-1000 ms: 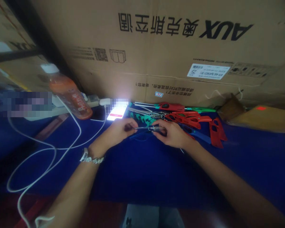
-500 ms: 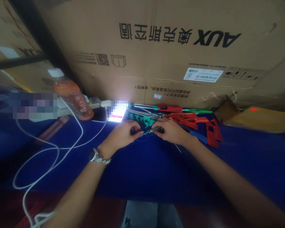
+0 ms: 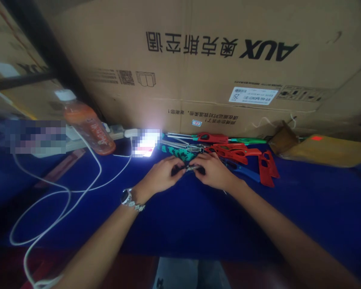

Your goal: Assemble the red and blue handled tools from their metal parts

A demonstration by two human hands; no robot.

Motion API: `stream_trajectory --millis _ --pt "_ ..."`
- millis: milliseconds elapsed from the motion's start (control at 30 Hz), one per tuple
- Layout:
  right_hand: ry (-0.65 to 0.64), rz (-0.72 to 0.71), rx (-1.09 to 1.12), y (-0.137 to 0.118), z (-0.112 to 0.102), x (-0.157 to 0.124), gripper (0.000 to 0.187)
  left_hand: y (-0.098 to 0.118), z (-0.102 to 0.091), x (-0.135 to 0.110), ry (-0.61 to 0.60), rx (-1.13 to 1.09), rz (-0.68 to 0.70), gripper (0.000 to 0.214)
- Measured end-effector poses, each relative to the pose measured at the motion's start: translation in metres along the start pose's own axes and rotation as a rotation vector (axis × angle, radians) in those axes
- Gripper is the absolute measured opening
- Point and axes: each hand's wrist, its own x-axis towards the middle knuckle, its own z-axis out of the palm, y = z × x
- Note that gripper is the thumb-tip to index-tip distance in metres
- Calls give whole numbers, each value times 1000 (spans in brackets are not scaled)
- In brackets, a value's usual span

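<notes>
My right hand (image 3: 213, 170) is closed round a slim part with a metallic and dark look (image 3: 193, 167), too small and blurred to name exactly. At its left end my left hand (image 3: 165, 174), with a watch (image 3: 126, 196) on the wrist, pinches thumb and fingers together; the fingertips of both hands almost meet there. Just beyond the hands are small teal-green pieces (image 3: 185, 154) on the blue tabletop. Red lighter-like handles (image 3: 225, 152) and a long-nosed red lighter (image 3: 209, 137) lie behind and right of my right hand. A blue handle (image 3: 246, 172) is partly under them.
A large cardboard box (image 3: 198, 76) stands behind the blue tabletop (image 3: 198, 224). A lit phone (image 3: 147, 144), a white cable (image 3: 87, 190), an orange drink bottle (image 3: 88, 126) and a power strip (image 3: 117, 130) are on the left. A yellow package (image 3: 327, 150) lies at the right.
My left hand has moved right, up to the fingers of my right hand. The thin wire seen between the hands before is now mostly hidden. The whole view has shifted slightly.
</notes>
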Motion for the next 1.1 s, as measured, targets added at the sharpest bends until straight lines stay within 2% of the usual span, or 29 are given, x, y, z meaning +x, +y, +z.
stream_trajectory --millis 200,367,467,600,733,867,967,1100 --pt "74 -36 27 -5 2 0 22 -7 -6 2 14 -171 1 20" --pt "166 -35 109 -9 4 -4 16 0 -13 0 3 -373 -48 23" --pt "176 -10 107 -12 6 -7 16 5 -9 -1 70 -455 -30 24" --pt "170 19 82 -14 8 -8 15 6 -1 0 188 -398 12 22" --pt "160 62 62 -15 9 -6 11 2 0 2 237 -347 36 12" --pt "147 102 54 -14 8 -4 10 1 -3 2 267 -315 141 7" --pt "129 130 61 -14 7 -2 11 1 -4 1 270 -299 210 7" --pt "111 163 70 -14 6 0 12 -1 -1 2 210 -264 223 5"
